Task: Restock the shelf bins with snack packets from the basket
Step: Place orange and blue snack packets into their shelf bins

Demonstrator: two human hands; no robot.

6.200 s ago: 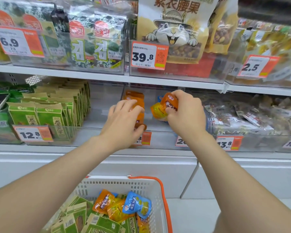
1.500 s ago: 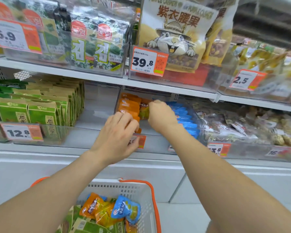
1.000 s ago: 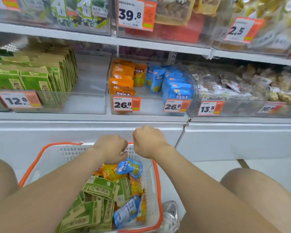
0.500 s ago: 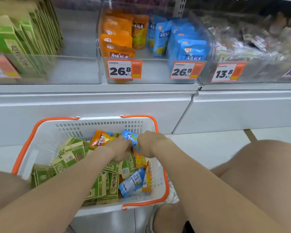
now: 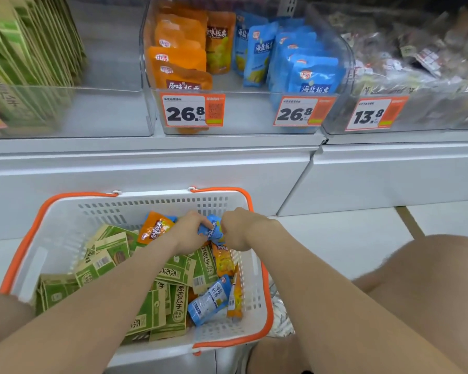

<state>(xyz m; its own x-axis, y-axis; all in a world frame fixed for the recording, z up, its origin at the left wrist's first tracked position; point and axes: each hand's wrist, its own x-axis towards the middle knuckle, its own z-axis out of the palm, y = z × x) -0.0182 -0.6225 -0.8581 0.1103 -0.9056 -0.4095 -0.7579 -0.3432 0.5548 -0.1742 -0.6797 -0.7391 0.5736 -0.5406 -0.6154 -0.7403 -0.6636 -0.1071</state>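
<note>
A white basket (image 5: 65, 211) with orange handles sits on the floor below the shelf, holding several green, orange and blue snack packets. My left hand (image 5: 189, 230) and my right hand (image 5: 238, 228) are both down in the basket and grip one blue packet (image 5: 212, 229) between them. An orange packet (image 5: 154, 228) lies just left of my left hand. Another blue packet (image 5: 210, 299) lies near the basket's front right. Above, a clear shelf bin (image 5: 241, 114) holds orange packets (image 5: 179, 58) on its left and blue packets (image 5: 308, 71) on its right.
Green boxed packets (image 5: 25, 58) fill the bin to the left. A bin of clear-wrapped snacks (image 5: 416, 63) stands to the right. Price tags (image 5: 192, 110) hang on the bin fronts. White cabinet fronts (image 5: 146, 168) run under the shelf. My knee (image 5: 430, 279) is at the right.
Both hands left the shelf bin and dropped into the basket. They have closed on a blue packet, and my view has tilted down toward the basket.
</note>
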